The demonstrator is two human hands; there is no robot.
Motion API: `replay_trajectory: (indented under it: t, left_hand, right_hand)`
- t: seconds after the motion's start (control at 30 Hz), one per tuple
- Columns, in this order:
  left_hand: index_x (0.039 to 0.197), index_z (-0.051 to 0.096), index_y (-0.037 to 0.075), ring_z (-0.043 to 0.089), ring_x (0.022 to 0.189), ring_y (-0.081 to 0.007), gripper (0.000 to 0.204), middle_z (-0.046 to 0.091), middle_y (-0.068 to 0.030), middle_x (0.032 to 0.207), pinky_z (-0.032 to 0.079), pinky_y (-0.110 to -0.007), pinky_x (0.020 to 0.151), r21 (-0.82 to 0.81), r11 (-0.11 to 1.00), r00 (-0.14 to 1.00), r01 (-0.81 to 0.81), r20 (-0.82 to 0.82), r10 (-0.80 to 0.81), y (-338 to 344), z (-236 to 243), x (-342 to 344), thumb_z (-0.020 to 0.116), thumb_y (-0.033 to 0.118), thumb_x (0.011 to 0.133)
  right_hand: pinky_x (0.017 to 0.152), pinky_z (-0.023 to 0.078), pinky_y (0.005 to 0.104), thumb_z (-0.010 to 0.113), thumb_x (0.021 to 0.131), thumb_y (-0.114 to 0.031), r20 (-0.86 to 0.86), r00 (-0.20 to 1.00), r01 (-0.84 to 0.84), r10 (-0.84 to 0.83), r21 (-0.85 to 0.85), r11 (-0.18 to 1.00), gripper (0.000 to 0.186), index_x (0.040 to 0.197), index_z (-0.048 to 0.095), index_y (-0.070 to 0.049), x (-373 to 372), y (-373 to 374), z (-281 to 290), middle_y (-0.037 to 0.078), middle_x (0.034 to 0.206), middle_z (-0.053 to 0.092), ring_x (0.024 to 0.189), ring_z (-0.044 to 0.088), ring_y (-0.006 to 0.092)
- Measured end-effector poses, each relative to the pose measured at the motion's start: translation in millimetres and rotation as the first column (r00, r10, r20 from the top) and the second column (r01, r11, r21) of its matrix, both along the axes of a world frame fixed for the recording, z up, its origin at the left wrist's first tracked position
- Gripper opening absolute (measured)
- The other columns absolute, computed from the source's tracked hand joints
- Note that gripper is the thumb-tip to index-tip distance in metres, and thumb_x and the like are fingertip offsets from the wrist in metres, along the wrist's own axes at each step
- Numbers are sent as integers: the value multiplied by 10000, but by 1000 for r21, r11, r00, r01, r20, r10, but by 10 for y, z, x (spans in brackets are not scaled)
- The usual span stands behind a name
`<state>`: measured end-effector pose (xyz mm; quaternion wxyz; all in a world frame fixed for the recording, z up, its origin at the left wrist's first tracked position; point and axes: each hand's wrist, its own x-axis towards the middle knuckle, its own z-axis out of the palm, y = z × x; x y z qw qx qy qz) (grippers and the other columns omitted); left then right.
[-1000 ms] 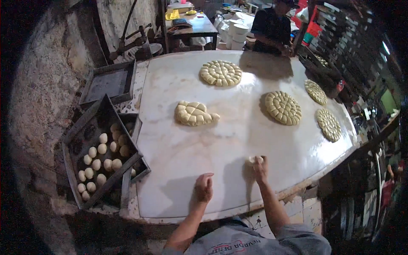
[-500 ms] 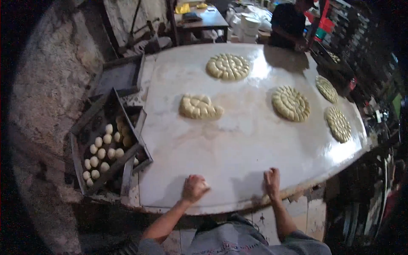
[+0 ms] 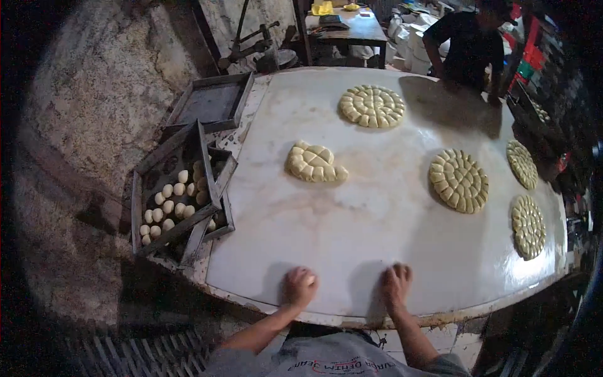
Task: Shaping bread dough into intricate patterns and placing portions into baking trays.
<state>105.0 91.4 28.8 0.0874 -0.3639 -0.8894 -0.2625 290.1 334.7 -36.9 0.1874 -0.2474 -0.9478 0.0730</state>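
Observation:
My left hand [image 3: 300, 286] is cupped palm-down over a small pale dough ball [image 3: 309, 279] on the white table top [image 3: 377, 232], near its front edge. A hand's width to the right, my right hand [image 3: 397, 284] lies palm-down on the table; what is under it is hidden. Farther out lie flat rounds made of many dough pieces: a partial cluster [image 3: 314, 164], a full round at the back [image 3: 372, 105], one at mid right [image 3: 459, 180] and two by the right edge [image 3: 522, 163] [image 3: 528, 226].
A tilted metal tray [image 3: 173, 195] with several dough balls stands left of the table, an empty tray [image 3: 213, 100] behind it. Another person in dark clothes [image 3: 468, 44] stands at the far side. A wooden table [image 3: 342, 25] and a stone wall lie beyond.
Both hands have drawn back toward the front edge of the table. The dough piece seen at my right hand earlier is now covered by it.

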Motion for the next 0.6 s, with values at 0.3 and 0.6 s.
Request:
replay_trajectory:
  t: [0.3, 0.6]
  left_hand:
    - [701, 524, 40, 498, 768, -338, 69, 542, -143, 748, 395, -432, 709, 167, 862, 878, -478, 90, 470, 490, -442, -1441, 568, 91, 685]
    - [771, 557, 75, 480, 813, -333, 86, 520, -102, 833, 397, -454, 696, 14, 948, 937, -317, -150, 315, -963, -300, -805, 612, 88, 707]
  right_hand:
    - [903, 343, 465, 547, 770, -176, -116, 907, 364, -404, -266, 893, 337, 1057, 558, 1, -527, 1262, 315, 160, 1080, 525, 1022, 434, 356]
    - [786, 381, 435, 522, 781, -111, -104, 980, 172, -171, -1, 985, 120, 869, 540, -32, 105, 542, 422, 134, 914, 520, 897, 465, 321]
